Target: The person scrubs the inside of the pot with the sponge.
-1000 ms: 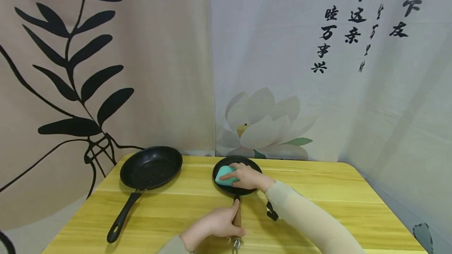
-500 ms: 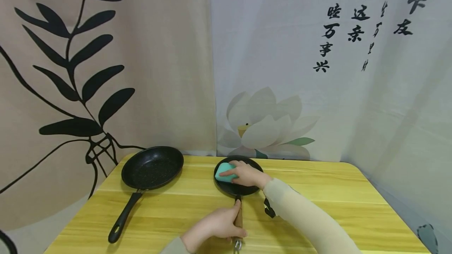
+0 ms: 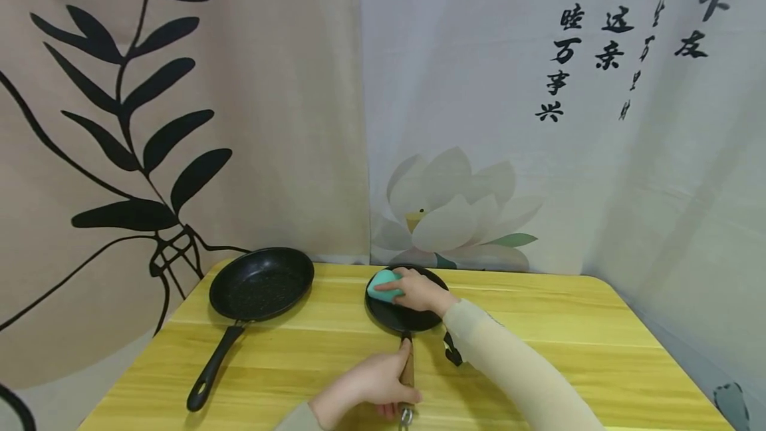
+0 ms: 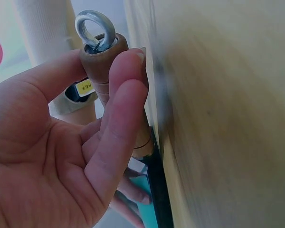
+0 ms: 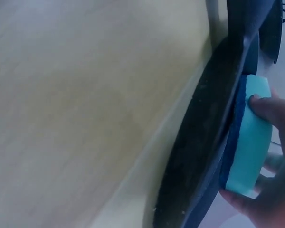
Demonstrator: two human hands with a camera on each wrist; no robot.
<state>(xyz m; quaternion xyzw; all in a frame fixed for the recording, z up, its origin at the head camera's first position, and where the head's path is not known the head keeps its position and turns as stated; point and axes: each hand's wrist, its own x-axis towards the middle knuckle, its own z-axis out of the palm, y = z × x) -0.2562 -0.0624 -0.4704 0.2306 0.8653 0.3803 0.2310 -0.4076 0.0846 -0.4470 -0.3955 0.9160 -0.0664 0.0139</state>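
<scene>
A small black frying pan (image 3: 413,318) lies at the table's far middle, its handle pointing toward me. My left hand (image 3: 378,380) grips its wooden handle (image 4: 100,64), which ends in a metal ring (image 4: 96,32). Over the pan, my right hand (image 3: 421,292) holds a turquoise sponge (image 3: 385,285) against the far left of the cooking surface. Thumb and fingers clasp the sponge's edges in the right wrist view, where its dark scouring side (image 5: 233,137) faces the pan. Part of the sponge is hidden under the fingers in the head view.
A larger black frying pan (image 3: 261,285) rests at the left, its black handle (image 3: 213,369) toward the near edge. Both pans stand on the yellow wooden table (image 3: 538,324), near the printed curtain (image 3: 287,118) behind. A black device (image 3: 451,349) hangs at the right wrist.
My right hand has slid the sponge toward the far side of the small pan. The left hand keeps its hold on the handle. The head view has shifted slightly.
</scene>
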